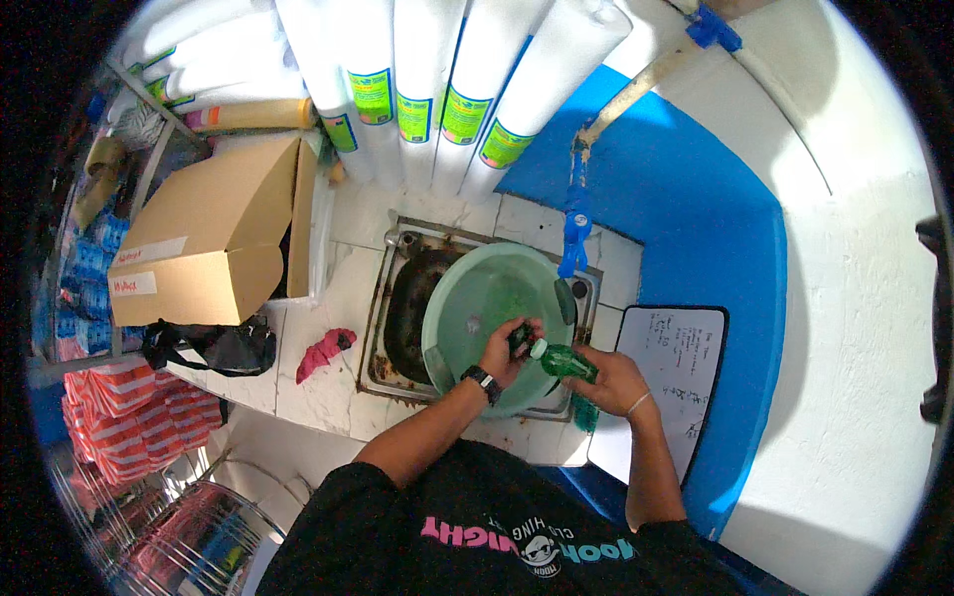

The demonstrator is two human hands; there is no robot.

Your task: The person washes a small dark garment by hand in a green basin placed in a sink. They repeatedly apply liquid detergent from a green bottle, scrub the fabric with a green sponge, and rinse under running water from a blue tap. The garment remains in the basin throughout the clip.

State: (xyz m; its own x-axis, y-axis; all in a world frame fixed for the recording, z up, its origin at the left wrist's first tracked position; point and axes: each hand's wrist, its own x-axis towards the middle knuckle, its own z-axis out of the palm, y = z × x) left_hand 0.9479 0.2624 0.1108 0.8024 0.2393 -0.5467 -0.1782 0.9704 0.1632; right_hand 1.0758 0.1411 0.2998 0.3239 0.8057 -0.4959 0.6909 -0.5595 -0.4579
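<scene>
Right hand (pixel 614 382) is wrapped around a small green bottle (pixel 566 361), held nearly level with its mouth pointing left over the pale green plastic basin (pixel 452 298); left hand (pixel 509 350) is pinched on something small and dark at the bottle's mouth (pixel 521 338), likely a cap or stopper, too small to tell which. Both hands are closed on their items, nothing released. The bottle sits at the basin's near right rim, above the rusty steel sink (pixel 397 308) the basin rests in. To do this well, I'd keep the neck over the basin so drips land inside, hold the body firmly with the right while the left does the turning, and stay clear of the blue tap handle (pixel 574 230) hanging just above. Packaging: a row of white cylinders (pixel 447 79) leans on the back wall, each with a green-yellow label band near its lower end. A brown cardboard box (pixel 204 238) with two white stickers on its left face sits on the tiled counter at left; a black bag (pixel 214 346) lies in front of it, a pink rag (pixel 323 353) just beside the sink. Red-and-white striped packs (pixel 129 412) are stacked lower left. A small whiteboard (pixel 676 368) with handwriting lies right of the sink against the blue wall (pixel 686 209).
</scene>
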